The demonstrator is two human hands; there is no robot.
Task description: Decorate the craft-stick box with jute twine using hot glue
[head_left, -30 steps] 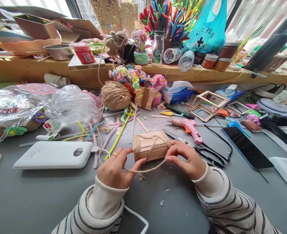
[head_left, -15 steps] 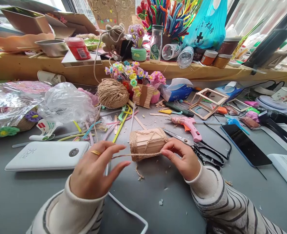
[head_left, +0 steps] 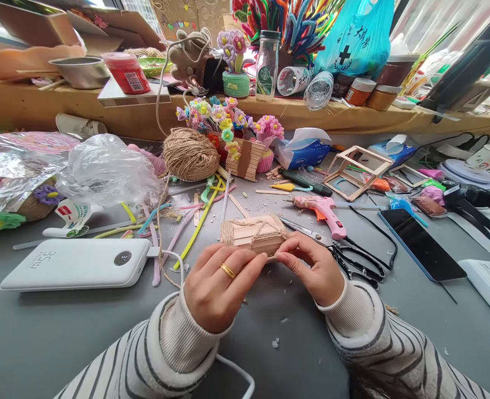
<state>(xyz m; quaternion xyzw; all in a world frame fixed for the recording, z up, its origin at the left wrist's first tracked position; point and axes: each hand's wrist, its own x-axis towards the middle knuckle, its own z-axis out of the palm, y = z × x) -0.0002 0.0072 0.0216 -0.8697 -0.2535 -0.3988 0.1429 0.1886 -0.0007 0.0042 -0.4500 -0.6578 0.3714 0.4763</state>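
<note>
A small holder built of wooden craft sticks (head_left: 255, 235) lies on its side in front of me, with twine wrapped round its left end and crossing its side. My right hand (head_left: 314, 269) pinches the jute twine (head_left: 272, 259) at the holder's lower right edge. Close beside those fingertips, my left hand (head_left: 222, 282) has its thumb and forefinger closed on the same strand. Its fingers hide the holder's lower left part. From the ball of twine (head_left: 192, 154) a loose strand runs down past the power bank to my left hand.
To the right lie a pink glue gun (head_left: 320, 213), scissors (head_left: 355, 260) and a phone (head_left: 422, 244). On the left are a white power bank (head_left: 76, 265) with its cable and clear plastic wrap (head_left: 107, 172). Behind stands a stick frame (head_left: 357, 172); a cluttered ledge (head_left: 212, 111) runs across the back.
My left hand has moved right along the twine, from apart and spread to pinching beside my right hand. The right hand stays nearly in place. The view has shifted slightly.
</note>
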